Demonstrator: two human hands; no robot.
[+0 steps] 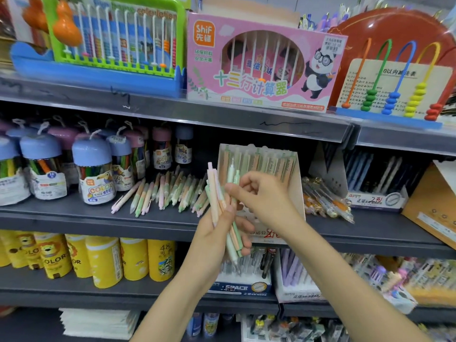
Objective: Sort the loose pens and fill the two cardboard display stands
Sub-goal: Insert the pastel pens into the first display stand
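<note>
My left hand (217,233) grips a bundle of pastel pens (216,193), pink, peach and green, held upright in front of the middle shelf. My right hand (261,193) pinches a pale green pen (233,175) at the top of that bundle. Directly behind the hands stands a white cardboard display stand (294,183) with a row of peach and green pens (264,161) along its back. A heap of loose pastel pens (167,191) lies on the shelf to the left of the stand. A second stand (377,196) with dark and blue pens sits further right.
Blue-capped and purple-capped crayon jars (91,169) crowd the shelf's left side. Wrapped pens (325,198) lie between the two stands; a brown carton (431,206) is at the far right. Abacus toys fill the shelf above, yellow tubes (106,260) and pen boxes the shelf below.
</note>
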